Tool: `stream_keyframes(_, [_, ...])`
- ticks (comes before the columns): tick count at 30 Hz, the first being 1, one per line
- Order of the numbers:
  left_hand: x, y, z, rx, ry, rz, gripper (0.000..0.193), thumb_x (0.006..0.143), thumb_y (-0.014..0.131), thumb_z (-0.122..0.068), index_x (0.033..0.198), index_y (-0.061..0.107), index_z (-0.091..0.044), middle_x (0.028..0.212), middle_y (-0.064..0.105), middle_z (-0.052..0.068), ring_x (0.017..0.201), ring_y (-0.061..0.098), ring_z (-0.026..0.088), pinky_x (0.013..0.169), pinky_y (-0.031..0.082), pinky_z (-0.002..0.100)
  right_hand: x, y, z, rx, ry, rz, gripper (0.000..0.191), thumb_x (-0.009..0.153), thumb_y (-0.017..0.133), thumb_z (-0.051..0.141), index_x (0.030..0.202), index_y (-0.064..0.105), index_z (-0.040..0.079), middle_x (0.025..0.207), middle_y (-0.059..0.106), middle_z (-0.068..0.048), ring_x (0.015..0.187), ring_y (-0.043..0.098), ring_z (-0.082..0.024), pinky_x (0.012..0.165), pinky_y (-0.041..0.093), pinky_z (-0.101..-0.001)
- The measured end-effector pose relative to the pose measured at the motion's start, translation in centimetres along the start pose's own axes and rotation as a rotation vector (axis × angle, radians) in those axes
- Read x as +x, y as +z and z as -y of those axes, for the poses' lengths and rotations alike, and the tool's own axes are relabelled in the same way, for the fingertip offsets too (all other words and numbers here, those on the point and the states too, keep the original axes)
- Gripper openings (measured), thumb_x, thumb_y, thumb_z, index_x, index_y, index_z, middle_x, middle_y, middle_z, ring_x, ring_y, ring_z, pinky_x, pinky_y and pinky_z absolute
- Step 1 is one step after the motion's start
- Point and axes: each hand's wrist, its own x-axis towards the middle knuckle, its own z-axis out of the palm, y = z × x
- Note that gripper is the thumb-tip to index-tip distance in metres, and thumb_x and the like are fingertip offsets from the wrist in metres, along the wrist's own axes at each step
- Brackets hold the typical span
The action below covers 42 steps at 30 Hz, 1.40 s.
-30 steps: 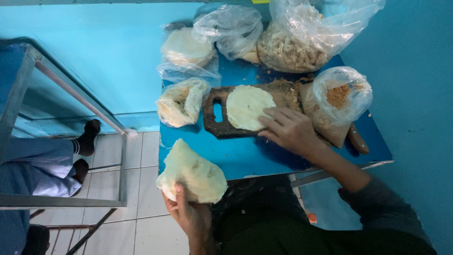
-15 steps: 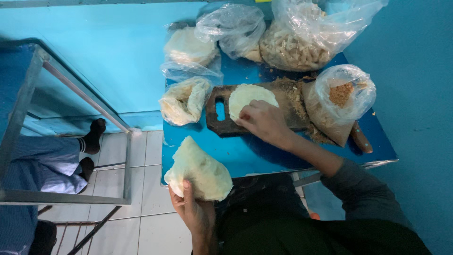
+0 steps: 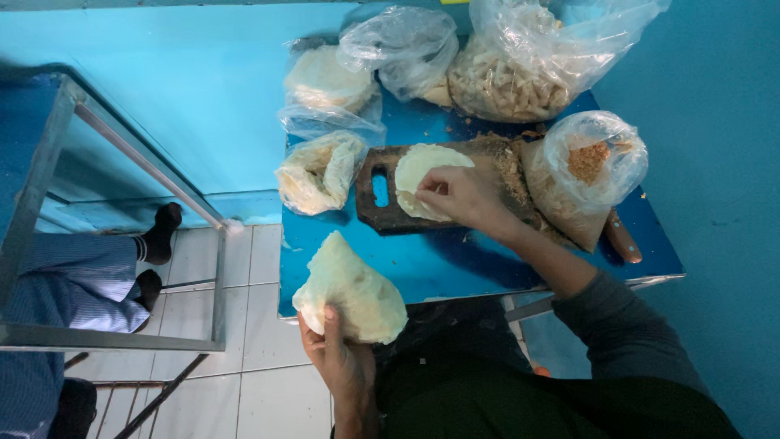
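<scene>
My right hand point(image 3: 455, 195) sits mid-frame, fingers curled and pinching the near edge of a pale round wrapper point(image 3: 422, 175) that lies flat on the dark wooden board point(image 3: 390, 215). My left hand point(image 3: 341, 358), low in the frame, is closed around a stack of wrappers point(image 3: 349, 293), thumb pressed over its lower edge, holding it just off the table's near edge.

By my reading, one sheet is laid out and nothing is on it yet; the stack in my left hand looks thick, so most sheets remain.

Right of the board a clear bag of brown crumbs point(image 3: 589, 175) leans open, with crumbs scattered on the board beside it. A bag of pale sheets point(image 3: 321, 171) lies left of the board; more plastic bags point(image 3: 504, 69) crowd the upper frame.

The blue table point(image 3: 455, 264) stands against a turquoise wall. At lower left are white floor tiles, a metal frame point(image 3: 122, 244), and another person's socked feet point(image 3: 158, 236).
</scene>
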Motion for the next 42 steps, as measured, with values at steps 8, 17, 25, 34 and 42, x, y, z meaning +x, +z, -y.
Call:
stream_keyframes(8, [-0.3,0.5,0.2,0.055,-0.045,-0.003,0.042,0.1,0.062,-0.018,0.135,0.047,-0.001,0.125,0.063,0.018,0.109,0.068,0.03,0.089,0.06,0.049,-2.5,1.2,4.2,-0.266,-0.209,-0.109,0.02,0.089,0.079,0.024,0.1,0.072,0.008,0.09,0.071,-0.01,0.083,0.071,-0.029,0.071,0.055,-0.0416])
stream_keyframes(17, [-1.4,2.0,2.8,0.067,-0.169,0.075,0.044,0.101,0.053,-0.021,0.142,0.046,-0.005,0.126,0.064,0.015,0.108,0.067,0.026,0.087,0.059,0.045,-9.2,-0.7,6.5,0.14,-0.189,-0.175,0.036,0.081,0.085,0.02,0.113,0.074,0.008,0.1,0.074,-0.01,0.085,0.075,-0.019,0.073,0.062,-0.0315])
stream_keyframes(25, [-1.7,4.0,5.2,0.052,-0.168,0.219,0.043,0.107,0.047,-0.022,0.143,0.05,0.001,0.131,0.063,0.013,0.117,0.064,0.019,0.099,0.054,0.034,-12.1,2.1,4.3,0.483,0.065,-0.14,0.015,0.091,0.079,0.013,0.105,0.078,0.005,0.099,0.079,-0.007,0.088,0.077,-0.019,0.076,0.062,-0.0322])
stream_keyframes(34, [-1.7,4.8,5.8,0.439,-0.01,0.242,0.035,0.099,0.065,0.0,0.133,0.057,0.006,0.118,0.068,0.008,0.105,0.064,0.015,0.091,0.053,0.028,-12.7,2.4,1.8,0.323,-0.182,-0.208,0.014,0.093,0.076,0.01,0.105,0.072,0.004,0.104,0.073,-0.007,0.096,0.072,-0.014,0.079,0.06,-0.0325])
stream_keyframes(42, [-1.9,5.5,2.1,0.744,0.3,0.446,0.018,0.095,0.068,0.001,0.112,0.066,0.002,0.131,0.06,0.016,0.121,0.061,0.024,0.103,0.05,0.035,-12.1,1.9,0.1,1.101,0.163,0.014,0.037,0.085,0.075,0.011,0.119,0.059,0.008,0.111,0.071,-0.006,0.105,0.069,-0.016,0.09,0.058,-0.0321])
